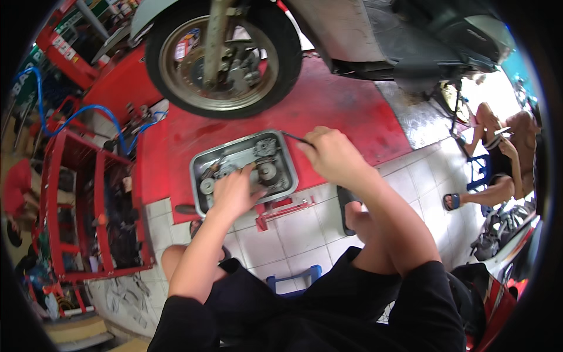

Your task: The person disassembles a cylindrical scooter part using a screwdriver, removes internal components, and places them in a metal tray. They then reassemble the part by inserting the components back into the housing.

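Tray (291, 165) on red platform (346, 111), metal parts (268, 171) inside. Left hand (233, 192) in tray, fingers half-bent over parts, can't tell if gripping. Right hand (331, 154) closed round dark tool (298, 138), just right of tray.

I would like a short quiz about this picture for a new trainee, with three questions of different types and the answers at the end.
1. Multiple choice: Which hand holds the slim dark tool?
A) the left
B) the right
C) neither

2. True or false: The left hand rests on the motorcycle wheel.

3. Fill in the blank: The hose at the left side of the picture is ____ in colour.

Key:
1: B, the right hand.
2: False. It is at the parts in the metal tray.
3: Blue.
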Demonstrator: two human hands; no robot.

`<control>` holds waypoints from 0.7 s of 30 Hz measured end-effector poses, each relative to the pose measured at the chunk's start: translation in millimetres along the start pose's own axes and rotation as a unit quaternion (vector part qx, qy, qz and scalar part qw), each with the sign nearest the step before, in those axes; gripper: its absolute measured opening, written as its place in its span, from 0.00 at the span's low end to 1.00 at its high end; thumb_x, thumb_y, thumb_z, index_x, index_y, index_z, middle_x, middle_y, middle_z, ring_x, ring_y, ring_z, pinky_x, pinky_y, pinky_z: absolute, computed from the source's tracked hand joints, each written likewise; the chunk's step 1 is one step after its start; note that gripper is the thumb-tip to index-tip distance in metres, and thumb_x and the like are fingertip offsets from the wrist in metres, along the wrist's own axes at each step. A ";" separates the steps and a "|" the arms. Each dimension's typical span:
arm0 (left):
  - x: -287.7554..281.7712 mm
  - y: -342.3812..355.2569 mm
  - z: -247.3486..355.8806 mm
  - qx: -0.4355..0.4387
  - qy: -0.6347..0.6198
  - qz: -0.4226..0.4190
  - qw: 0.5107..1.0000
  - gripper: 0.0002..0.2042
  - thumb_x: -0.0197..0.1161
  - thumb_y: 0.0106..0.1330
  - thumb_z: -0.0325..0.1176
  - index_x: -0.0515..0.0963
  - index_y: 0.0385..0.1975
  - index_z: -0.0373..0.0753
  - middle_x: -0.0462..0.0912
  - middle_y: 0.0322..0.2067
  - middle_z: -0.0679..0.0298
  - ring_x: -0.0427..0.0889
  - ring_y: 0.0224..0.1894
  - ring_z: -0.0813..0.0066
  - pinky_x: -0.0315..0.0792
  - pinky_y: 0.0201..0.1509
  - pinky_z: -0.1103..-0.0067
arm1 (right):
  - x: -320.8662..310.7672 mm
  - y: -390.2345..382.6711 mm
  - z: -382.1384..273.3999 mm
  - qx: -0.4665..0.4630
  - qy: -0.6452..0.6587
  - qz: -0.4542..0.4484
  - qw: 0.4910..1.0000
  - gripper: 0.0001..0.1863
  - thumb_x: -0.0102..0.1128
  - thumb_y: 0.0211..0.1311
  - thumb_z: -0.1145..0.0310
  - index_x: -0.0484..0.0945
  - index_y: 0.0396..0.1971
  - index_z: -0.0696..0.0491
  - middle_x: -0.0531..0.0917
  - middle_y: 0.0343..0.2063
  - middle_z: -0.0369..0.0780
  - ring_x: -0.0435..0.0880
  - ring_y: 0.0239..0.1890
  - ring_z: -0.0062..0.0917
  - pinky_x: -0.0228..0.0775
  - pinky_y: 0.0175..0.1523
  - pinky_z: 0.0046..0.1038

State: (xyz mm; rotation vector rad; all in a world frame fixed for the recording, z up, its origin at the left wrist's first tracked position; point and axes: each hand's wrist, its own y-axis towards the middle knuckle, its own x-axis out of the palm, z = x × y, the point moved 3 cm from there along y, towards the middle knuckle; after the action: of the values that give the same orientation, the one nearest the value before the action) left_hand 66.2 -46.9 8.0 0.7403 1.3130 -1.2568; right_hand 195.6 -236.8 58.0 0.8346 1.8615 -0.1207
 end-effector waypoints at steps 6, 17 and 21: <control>27.4 -75.4 13.2 0.178 -0.071 -0.009 0.982 0.26 0.73 0.52 0.42 0.77 0.48 0.36 0.84 0.36 0.53 0.84 0.40 0.51 0.77 0.45 0.63 | 2.2 -0.6 -32.5 -0.020 -0.050 -0.009 0.999 0.15 0.53 0.67 0.60 0.81 0.29 0.55 0.82 0.29 0.44 0.82 0.37 0.40 0.77 0.37 0.41; 81.9 -105.3 -22.0 0.178 0.047 -0.247 0.951 0.38 0.70 0.54 0.58 0.72 0.58 0.37 0.82 0.44 0.54 0.82 0.47 0.54 0.74 0.52 0.63 | 45.1 -22.2 -93.2 -0.114 0.010 -0.184 0.976 0.12 0.58 0.62 0.65 0.80 0.34 0.59 0.82 0.18 0.45 0.85 0.25 0.42 0.74 0.31 0.40; 85.8 -102.2 -30.3 0.189 0.047 -0.220 0.956 0.38 0.69 0.54 0.59 0.72 0.59 0.38 0.81 0.44 0.54 0.81 0.45 0.52 0.73 0.53 0.63 | 51.9 -18.7 -97.9 -0.163 0.011 -0.186 0.969 0.11 0.59 0.59 0.66 0.81 0.35 0.60 0.82 0.18 0.44 0.85 0.26 0.41 0.74 0.31 0.39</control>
State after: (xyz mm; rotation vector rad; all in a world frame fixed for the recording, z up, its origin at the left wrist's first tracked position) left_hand -54.5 -63.5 -54.3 0.8048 1.3774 -1.8881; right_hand 97.5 -182.2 52.8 0.2576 1.9736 -0.0375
